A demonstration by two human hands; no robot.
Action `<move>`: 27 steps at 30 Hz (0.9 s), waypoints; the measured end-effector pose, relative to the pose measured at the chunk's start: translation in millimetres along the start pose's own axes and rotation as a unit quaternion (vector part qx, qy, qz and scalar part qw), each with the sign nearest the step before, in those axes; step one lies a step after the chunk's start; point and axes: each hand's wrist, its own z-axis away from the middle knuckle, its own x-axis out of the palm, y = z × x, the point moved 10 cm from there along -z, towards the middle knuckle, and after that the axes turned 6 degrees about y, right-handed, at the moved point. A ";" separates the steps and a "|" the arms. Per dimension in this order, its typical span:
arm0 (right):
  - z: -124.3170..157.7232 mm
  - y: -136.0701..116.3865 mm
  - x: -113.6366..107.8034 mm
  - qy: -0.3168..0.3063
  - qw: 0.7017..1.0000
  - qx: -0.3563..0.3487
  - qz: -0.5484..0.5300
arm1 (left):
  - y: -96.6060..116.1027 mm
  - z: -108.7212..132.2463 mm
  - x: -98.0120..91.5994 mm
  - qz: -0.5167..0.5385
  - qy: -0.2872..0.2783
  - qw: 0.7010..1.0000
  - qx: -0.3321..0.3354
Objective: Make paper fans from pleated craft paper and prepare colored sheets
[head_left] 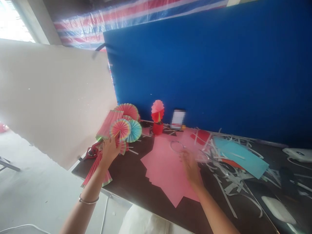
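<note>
At the table's left end, my left hand (110, 151) rests against a pile of pleated paper fans, its fingers curled at the edge of a round pink paper fan (120, 129). Beside that fan are a light-blue paper fan (135, 130) and a larger red-pink fan (129, 110). Another folded pink-green strip (94, 169) hangs below my wrist. Over the stacked pink paper sheets (163, 162), my right hand (190, 164), smeared by motion, is closed on what look like thin round-framed eyeglasses (177, 147). Part of the frame is blurred behind the fingers.
A red pot with a pleated paper flower (158, 112) stands at the back, near a pixelated white card (178, 119). White paper strips (234, 185) and a light-blue sheet (240, 156) lie to the right. A blue panel (207, 71) rises behind the table.
</note>
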 end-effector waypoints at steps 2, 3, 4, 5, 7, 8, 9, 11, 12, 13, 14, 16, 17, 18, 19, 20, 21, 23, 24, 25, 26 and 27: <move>0.8 -1.9 -0.8 -0.001 1.000 0.002 0.019 | -2.2 -1.3 -1.6 -0.015 0.007 1.000 -0.009; 1.1 -3.1 -1.3 -0.003 1.000 0.001 0.030 | -3.6 -3.0 -2.4 -0.024 0.010 1.000 -0.013; 1.4 -4.5 -1.5 -0.005 0.999 0.001 0.042 | -5.1 -5.2 -2.8 -0.034 0.011 0.999 -0.018; 1.7 -5.6 -1.6 -0.008 0.999 0.001 0.050 | -6.5 -7.6 -3.0 -0.043 0.010 0.999 -0.022; 2.2 -7.2 -0.7 -0.018 0.998 0.005 0.060 | -8.3 -12.9 -2.1 -0.050 0.006 0.998 -0.023; 2.4 -7.9 -0.4 -0.020 0.998 0.007 0.063 | -9.2 -15.6 -1.5 -0.047 0.005 0.999 -0.022; 2.7 -8.6 -0.3 -0.021 0.998 0.008 0.066 | -10.4 -18.5 -0.8 -0.038 0.006 0.999 -0.021; 3.2 -10.1 -0.3 -0.020 0.997 0.009 0.077 | -14.9 -24.2 1.5 -0.004 0.009 1.000 -0.026; 3.4 -11.0 -0.2 -0.021 0.996 0.007 0.085 | -17.9 -27.1 2.8 0.020 0.013 0.999 -0.031; 3.4 -11.7 -0.3 -0.022 0.996 0.003 0.091 | -20.7 -29.9 3.8 0.046 0.019 0.998 -0.034; 3.2 -12.5 -0.7 -0.022 0.995 -0.002 0.096 | -22.9 -32.3 4.5 0.072 0.028 0.996 -0.035; 1.7 -14.1 -2.8 -0.016 0.993 -0.019 0.112 | -25.6 -35.7 4.3 0.118 0.053 0.991 -0.031; 1.0 -14.9 -3.1 -0.015 0.992 -0.031 0.125 | -26.5 -36.4 3.1 0.139 0.071 0.987 -0.028; 0.6 -16.3 -2.4 -0.015 0.989 -0.045 0.142 | -27.6 -36.2 1.0 0.158 0.094 0.983 -0.027; 1.2 -19.1 -0.1 -0.018 0.986 -0.062 0.157 | -28.9 -35.3 -1.8 0.177 0.120 0.976 -0.027; 3.3 -24.2 4.1 -0.021 0.982 -0.085 0.166 | -30.7 -33.7 -4.5 0.196 0.147 0.969 -0.028; 7.5 -31.9 10.4 -0.024 0.979 -0.110 0.167 | -32.6 -32.0 -6.7 0.214 0.170 0.962 -0.030; 25.1 -57.2 32.9 -0.049 0.973 -0.176 0.143 | -36.6 -29.2 -8.6 0.248 0.200 0.947 -0.035; 39.4 -72.4 52.0 -0.089 0.966 -0.207 0.127 | -38.8 -28.5 -9.0 0.266 0.210 0.940 -0.039; 60.3 -90.2 78.8 -0.163 0.949 -0.247 0.109 | -40.9 -28.3 -9.3 0.283 0.218 0.933 -0.043; 86.0 -109.5 105.9 -0.239 0.922 -0.292 0.093 | -43.5 -28.4 -9.8 0.301 0.225 0.925 -0.049; 111.3 -127.4 129.5 -0.296 0.894 -0.326 0.083 | -46.7 -28.5 -10.4 0.320 0.233 0.917 -0.059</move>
